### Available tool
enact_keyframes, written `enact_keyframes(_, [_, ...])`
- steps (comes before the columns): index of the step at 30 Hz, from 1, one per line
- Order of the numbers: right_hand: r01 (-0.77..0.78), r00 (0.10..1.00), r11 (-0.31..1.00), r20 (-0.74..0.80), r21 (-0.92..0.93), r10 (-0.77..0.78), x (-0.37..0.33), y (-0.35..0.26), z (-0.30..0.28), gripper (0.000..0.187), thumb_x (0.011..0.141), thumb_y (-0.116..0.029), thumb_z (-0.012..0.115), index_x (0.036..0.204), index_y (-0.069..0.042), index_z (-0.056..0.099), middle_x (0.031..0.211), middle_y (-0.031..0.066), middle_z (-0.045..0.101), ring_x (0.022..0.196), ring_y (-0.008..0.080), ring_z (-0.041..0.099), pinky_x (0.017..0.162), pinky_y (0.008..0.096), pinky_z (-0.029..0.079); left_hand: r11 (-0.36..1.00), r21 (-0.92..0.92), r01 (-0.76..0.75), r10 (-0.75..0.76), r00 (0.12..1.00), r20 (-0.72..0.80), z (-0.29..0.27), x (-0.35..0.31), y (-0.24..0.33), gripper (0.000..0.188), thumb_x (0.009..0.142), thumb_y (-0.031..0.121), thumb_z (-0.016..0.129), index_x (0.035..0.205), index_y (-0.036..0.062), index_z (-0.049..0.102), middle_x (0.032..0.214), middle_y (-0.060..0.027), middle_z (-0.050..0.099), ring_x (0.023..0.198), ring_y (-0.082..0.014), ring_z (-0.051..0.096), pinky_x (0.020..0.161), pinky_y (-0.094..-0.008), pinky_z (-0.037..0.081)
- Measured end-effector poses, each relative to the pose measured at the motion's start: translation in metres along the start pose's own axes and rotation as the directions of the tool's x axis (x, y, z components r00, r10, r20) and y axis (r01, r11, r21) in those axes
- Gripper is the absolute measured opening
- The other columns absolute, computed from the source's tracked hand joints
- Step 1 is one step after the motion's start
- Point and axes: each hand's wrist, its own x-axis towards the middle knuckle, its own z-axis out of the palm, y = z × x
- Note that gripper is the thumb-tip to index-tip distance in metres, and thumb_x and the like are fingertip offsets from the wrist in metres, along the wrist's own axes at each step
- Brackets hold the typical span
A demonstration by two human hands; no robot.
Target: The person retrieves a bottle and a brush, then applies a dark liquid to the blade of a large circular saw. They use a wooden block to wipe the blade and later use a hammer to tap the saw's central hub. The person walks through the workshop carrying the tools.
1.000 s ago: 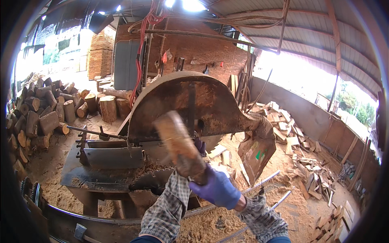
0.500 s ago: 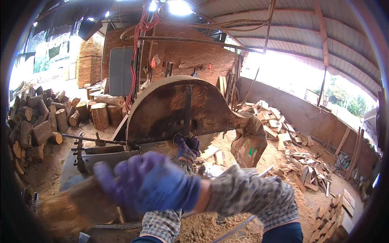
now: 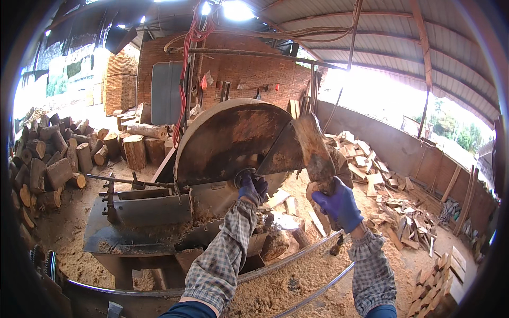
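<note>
A circular saw blade (image 3: 209, 201) stands upright with a large rusty half-round guard (image 3: 222, 138) over it. My left hand (image 3: 252, 189), in a purple glove, is closed on the round metal hub (image 3: 244, 175) at the blade's middle. From that hub a dark flat bar (image 3: 277, 146) slants up to the right across the guard. My right hand (image 3: 339, 205), also gloved, grips the lower end of a rough wood chunk (image 3: 313, 146) held upright right of the guard. Its upper end is close to the bar's end; whether they touch I cannot tell.
The saw's metal table (image 3: 132, 233) carries sawdust and a rod. A curved metal rail (image 3: 297, 264) crosses in front of me. Cut logs (image 3: 58, 169) lie piled at left, split wood (image 3: 360, 161) at right, stacked pieces (image 3: 437, 286) at lower right. Red cables (image 3: 184, 90) hang behind.
My right hand has swung from the lower left to the right with the wood chunk. The bar on the hub has turned from upright to slanting right. My left hand stays at the hub.
</note>
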Motion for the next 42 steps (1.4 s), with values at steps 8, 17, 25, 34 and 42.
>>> enact_keyframes(8, [0.569, 0.746, 0.803, -0.297, -0.180, -0.595, 0.029, -0.111, 0.004, 0.059, 0.082, -0.027, 0.074, 0.129, 0.000, 0.051, 0.091, 0.0225, 0.070, 0.079, 0.0331, 0.073, 0.068, 0.0382, 0.058, 0.990, 0.048, -0.129, 0.127, 0.991, 0.050, -0.011, 0.007, -0.004, 0.042, 0.083, 0.070, 0.063, 0.103, 0.0325, 0.064, 0.092, -0.0053, 0.070, 0.078, -0.0254, 0.065, 0.071, -0.0413, 0.056])
enact_keyframes(17, [0.550, 0.712, 0.610, -0.062, -0.571, -0.700, 0.034, -0.077, 0.014, 0.077, 0.075, -0.031, 0.077, 0.141, -0.007, 0.045, 0.102, 0.0182, 0.069, 0.088, 0.0336, 0.071, 0.070, 0.0417, 0.057, 0.984, 0.117, -0.133, 0.132, 0.991, 0.018, 0.003, -0.017, -0.011, 0.047, 0.085, 0.071, 0.058, 0.108, 0.0296, 0.062, 0.094, -0.0067, 0.070, 0.076, -0.0269, 0.065, 0.066, -0.0389, 0.052])
enact_keyframes(25, [-0.089, 0.968, 0.951, 0.200, -0.297, 0.153, 0.062, 0.014, 0.001, 0.054, 0.085, -0.033, 0.074, 0.119, 0.004, 0.055, 0.085, 0.0189, 0.070, 0.070, 0.0266, 0.071, 0.066, 0.0377, 0.057, 0.970, 0.124, -0.208, 0.201, 0.977, 0.072, -0.007, 0.000, -0.001, 0.041, 0.089, 0.064, 0.058, 0.100, 0.0253, 0.063, 0.087, -0.0099, 0.070, 0.069, -0.0258, 0.066, 0.060, -0.0406, 0.056])
enact_keyframes(34, [-0.545, 0.826, 0.464, 0.352, 0.699, 0.441, 0.015, 0.115, 0.026, 0.026, 0.086, -0.022, 0.073, 0.097, -0.002, 0.061, 0.071, 0.0103, 0.064, 0.056, 0.0201, 0.063, 0.051, 0.0370, 0.055, 0.966, 0.247, -0.080, 0.086, 0.996, -0.012, -0.016, -0.022, 0.005, 0.056, 0.083, 0.076, 0.056, 0.105, 0.0249, 0.058, 0.096, -0.0146, 0.070, 0.078, -0.0334, 0.067, 0.073, -0.0508, 0.055])
enact_keyframes(42, [-0.532, 0.847, 0.369, 0.476, 0.762, 0.238, 0.043, 0.056, 0.085, 0.020, 0.089, -0.020, 0.070, 0.085, -0.003, 0.061, 0.067, 0.0042, 0.060, 0.057, 0.0171, 0.060, 0.053, 0.0340, 0.054, 0.976, 0.187, -0.107, 0.113, 0.993, -0.022, -0.019, -0.014, -0.001, 0.057, 0.083, 0.075, 0.057, 0.102, 0.0216, 0.059, 0.096, -0.0113, 0.071, 0.083, -0.0331, 0.067, 0.079, -0.0540, 0.054])
